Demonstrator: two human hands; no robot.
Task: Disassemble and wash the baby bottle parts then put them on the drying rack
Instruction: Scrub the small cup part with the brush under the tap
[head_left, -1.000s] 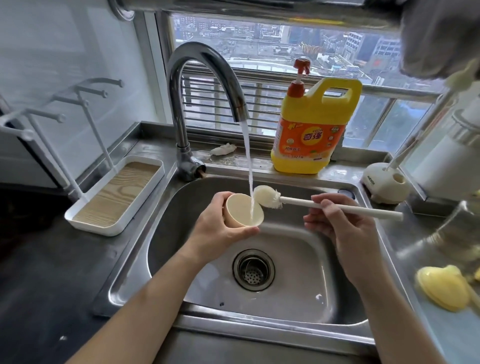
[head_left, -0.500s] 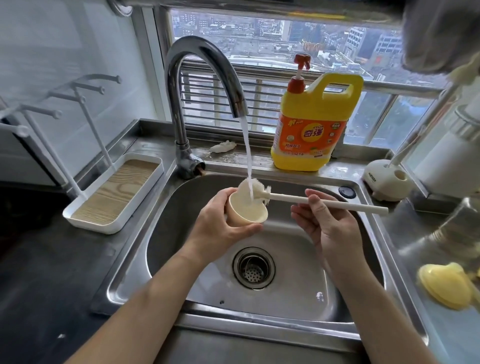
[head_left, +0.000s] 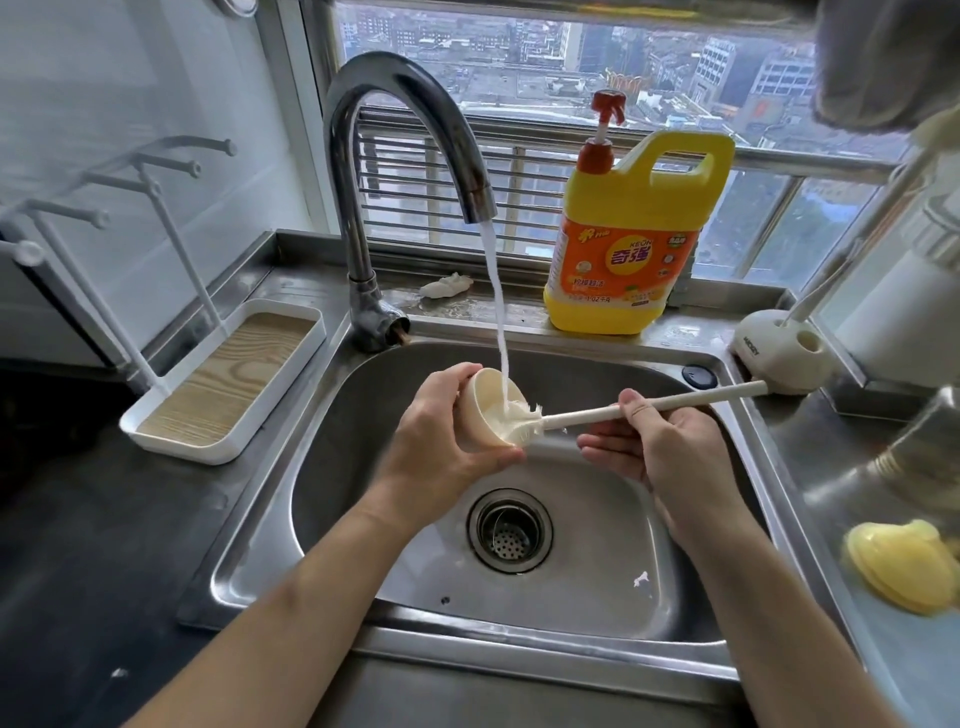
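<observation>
My left hand (head_left: 441, 441) grips a cream bottle cap (head_left: 485, 415), a small cup shape, over the sink (head_left: 727, 499) with its mouth tipped toward the right. Water from the tap (head_left: 410, 156) runs into it. My right hand (head_left: 660, 447) pinches the white handle of a bottle brush (head_left: 582, 413) between thumb and fingers. The brush's bristle head sits inside the cap. A yellow bottle part (head_left: 904, 566) lies on the counter at the right. The white drying rack (head_left: 218, 379) with a wood-look tray and pegs stands left of the sink.
A yellow dish-soap jug (head_left: 628, 244) stands on the ledge behind the sink. A cream brush holder (head_left: 779, 348) sits at the sink's back right corner. A steel pot (head_left: 904, 467) is blurred at the right. The drain strainer (head_left: 509, 530) lies below my hands.
The brush head has moved left from beside the cap's rim into the cap. My right hand has shifted along the handle and my left has tilted the cap toward the brush.
</observation>
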